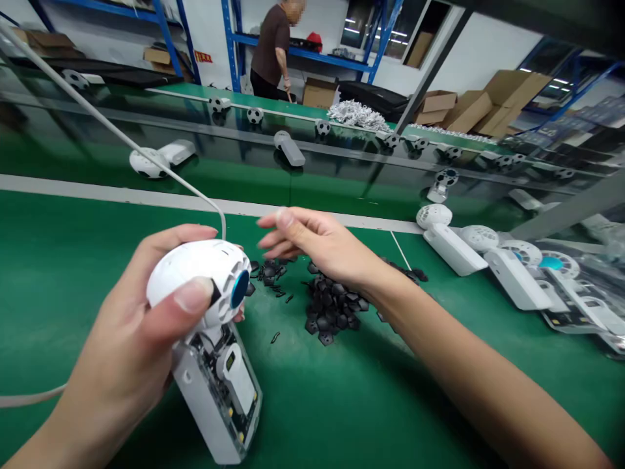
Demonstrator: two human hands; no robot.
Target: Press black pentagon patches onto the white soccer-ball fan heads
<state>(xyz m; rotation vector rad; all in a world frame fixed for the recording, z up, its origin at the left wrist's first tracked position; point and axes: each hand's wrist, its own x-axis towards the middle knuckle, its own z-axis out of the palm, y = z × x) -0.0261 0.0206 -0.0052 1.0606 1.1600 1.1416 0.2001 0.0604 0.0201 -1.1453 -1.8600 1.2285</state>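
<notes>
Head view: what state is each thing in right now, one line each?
handheld fan: tilted, circuit board showing in its body.
left hand: closed around the fan's head.
black parts: loose heap on the green mat.
right hand: open, over the heap.
fans at right: lying flat, side by side.

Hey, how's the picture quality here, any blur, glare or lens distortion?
Head view: the wide-angle lens makes the blue metal shelving uprights lean outward; the glossy green conveyor belt mirrors them; the open right hand is motion-blurred, while the left hand and its white handheld fan with a blue centre look sharp.
</notes>
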